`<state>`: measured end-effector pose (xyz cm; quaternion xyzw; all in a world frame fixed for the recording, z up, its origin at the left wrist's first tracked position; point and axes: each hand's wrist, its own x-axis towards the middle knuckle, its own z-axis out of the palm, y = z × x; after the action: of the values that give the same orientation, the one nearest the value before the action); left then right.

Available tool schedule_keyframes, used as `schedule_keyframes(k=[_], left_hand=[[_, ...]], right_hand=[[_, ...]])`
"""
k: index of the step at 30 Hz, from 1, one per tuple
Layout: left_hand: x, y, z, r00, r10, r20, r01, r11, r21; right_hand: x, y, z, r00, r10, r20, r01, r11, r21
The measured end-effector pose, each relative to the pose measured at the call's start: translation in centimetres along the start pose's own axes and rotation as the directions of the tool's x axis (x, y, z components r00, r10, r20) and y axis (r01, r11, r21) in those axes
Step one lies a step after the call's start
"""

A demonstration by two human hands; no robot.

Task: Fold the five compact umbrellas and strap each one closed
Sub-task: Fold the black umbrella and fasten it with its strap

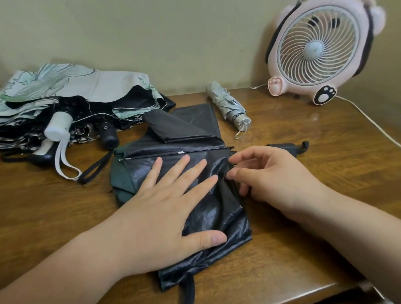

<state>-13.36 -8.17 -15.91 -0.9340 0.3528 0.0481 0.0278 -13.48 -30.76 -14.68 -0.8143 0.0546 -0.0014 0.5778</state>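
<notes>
A black umbrella (194,138) with a dark green outer side lies loose and unfolded in the middle of the wooden table (47,218), one metal rib showing across it. My left hand (170,207) lies flat on its fabric, fingers spread. My right hand (272,171) pinches a fold of the black fabric near the shaft; the black handle (287,146) pokes out behind it. A silver-grey umbrella (227,106) lies rolled and closed at the back. At the back left is a heap of unfolded umbrellas (64,98), one with a pale green flower print and a white handle (57,126).
A pink and white desk fan (317,45) stands at the back right against the wall, its white cord (374,124) trailing over the table's right side. Wrist straps from the heap lie on the table at the left. The table's front edge is close to my arms.
</notes>
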Motion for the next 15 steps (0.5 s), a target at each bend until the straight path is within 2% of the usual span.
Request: schedule_keyframes(k=[3,9,15], left_hand=[[0.0,0.2,0.1,1.0,0.015,-0.01,-0.015,1.0,-0.016],[0.6,-0.1,0.5,0.991,-0.039,-0.129,0.031,0.998,-0.057],[1.1,0.2,0.8,0.995,-0.042,-0.094,0.043,0.999,0.007]], right_hand=[[0.4,-0.1,-0.2,0.999,0.051,-0.002,-0.051,0.999,0.02],[0.0,-0.8,0.0,0.989,-0.049,0.141,0.052,0.999,-0.017],[-0.3,-0.3,-0.2,0.98,-0.089,0.177,0.086,0.996,0.026]])
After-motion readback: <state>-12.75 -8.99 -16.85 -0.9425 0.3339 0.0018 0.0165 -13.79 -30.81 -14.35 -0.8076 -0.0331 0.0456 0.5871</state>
